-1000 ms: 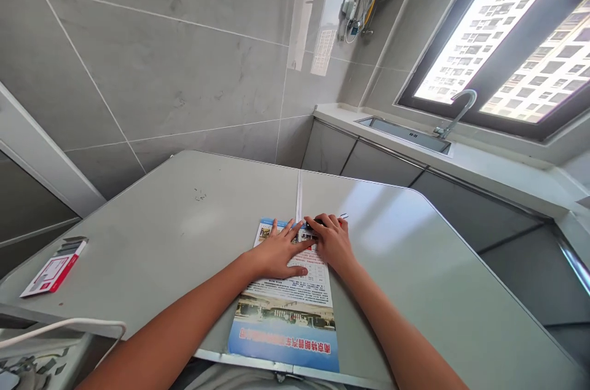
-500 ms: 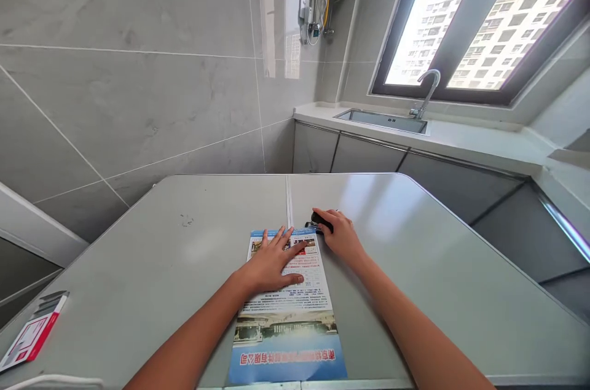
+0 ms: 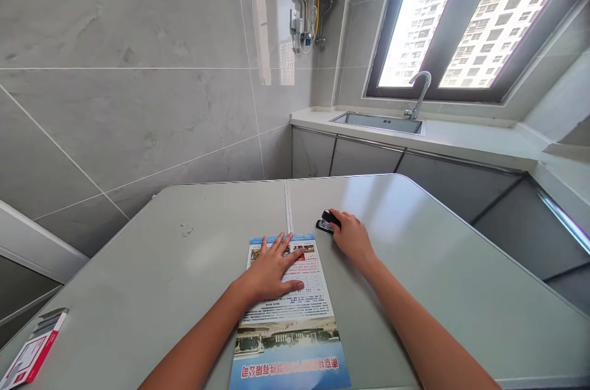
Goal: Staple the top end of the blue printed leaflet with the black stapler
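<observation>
Bare table [image 3: 437, 267] spreads right of my flyer [image 3: 286, 310]. My left hand [image 3: 270, 270] lies spread on it; my right hand [image 3: 353, 237] seemingly grips the black stapler [image 3: 326, 222].

I am pressing my left hand [image 3: 270, 272] flat on the printed leaflet [image 3: 286, 316], fingers [image 3: 282, 244] spread toward its far end. The leaflet is lying lengthwise on the grey worktop [image 3: 161, 279], just right of the worktop's centre seam. My right hand [image 3: 353, 236] is resting beyond the leaflet's far right corner, its fingers curling over a small black stapler [image 3: 326, 222] that is sitting on the worktop, clear of the leaflet. A red and white box [image 3: 28, 352] is lying well to the left of the leaflet, at the worktop's edge.
</observation>
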A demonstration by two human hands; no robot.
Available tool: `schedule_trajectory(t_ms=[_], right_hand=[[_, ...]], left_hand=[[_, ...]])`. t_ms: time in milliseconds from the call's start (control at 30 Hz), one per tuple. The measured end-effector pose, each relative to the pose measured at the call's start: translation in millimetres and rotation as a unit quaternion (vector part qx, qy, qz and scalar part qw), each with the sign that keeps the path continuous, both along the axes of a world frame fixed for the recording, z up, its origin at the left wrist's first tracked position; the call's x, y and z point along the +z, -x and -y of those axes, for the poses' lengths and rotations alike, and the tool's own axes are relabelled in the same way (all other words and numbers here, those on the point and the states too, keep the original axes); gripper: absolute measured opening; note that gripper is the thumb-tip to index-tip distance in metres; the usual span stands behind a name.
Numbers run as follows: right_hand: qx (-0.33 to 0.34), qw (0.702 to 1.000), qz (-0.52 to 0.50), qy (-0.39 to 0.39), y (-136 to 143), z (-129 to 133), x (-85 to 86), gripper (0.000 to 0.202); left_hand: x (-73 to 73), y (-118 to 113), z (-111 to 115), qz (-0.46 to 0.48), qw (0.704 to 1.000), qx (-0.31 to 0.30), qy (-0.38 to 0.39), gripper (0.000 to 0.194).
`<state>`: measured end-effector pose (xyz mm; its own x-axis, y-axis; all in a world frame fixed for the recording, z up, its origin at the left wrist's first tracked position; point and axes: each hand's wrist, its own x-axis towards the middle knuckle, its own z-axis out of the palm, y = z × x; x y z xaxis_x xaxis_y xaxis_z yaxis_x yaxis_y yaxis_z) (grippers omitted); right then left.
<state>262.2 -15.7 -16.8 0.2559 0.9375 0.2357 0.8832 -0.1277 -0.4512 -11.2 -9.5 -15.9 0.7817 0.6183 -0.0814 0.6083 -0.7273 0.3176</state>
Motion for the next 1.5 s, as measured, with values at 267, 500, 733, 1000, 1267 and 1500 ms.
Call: schedule_trajectory(t_ms=[267, 500, 733, 1000, 1267, 1500], right_hand=[[-0.014, 1.000, -0.008, 0.008, -4, 1, -3.8, 0.029], [0.053, 0.986, -0.096, -0.125, 28, 10, 8.5, 0.027], [0.240, 0.961, -0.135, -0.022, 115, 49, 10.8, 0.031], [0.278, 0.953, -0.118, 0.031, 113, 66, 9.3, 0.041], [0.249, 0.961, -0.116, 0.026, 69, 74, 2.8, 0.047], [0.239, 0.965, -0.101, 0.031, 20, 77, -5.6, 0.046]], left_hand=[[-9.1, 2, -4, 0.022, 0.999, -0.002, -0.026, 0.086], [-8.6, 7, -19, 0.155, 0.973, 0.121, -0.121, 0.041], [-9.6, 34, -46, 0.296, 0.877, 0.350, -0.140, 0.030], [-17.0, 34, -48, 0.199, 0.888, 0.396, -0.122, 0.025], [-14.8, 24, -38, 0.183, 0.903, 0.372, -0.115, 0.023], [-11.8, 25, -36, 0.183, 0.905, 0.372, -0.096, 0.023]])
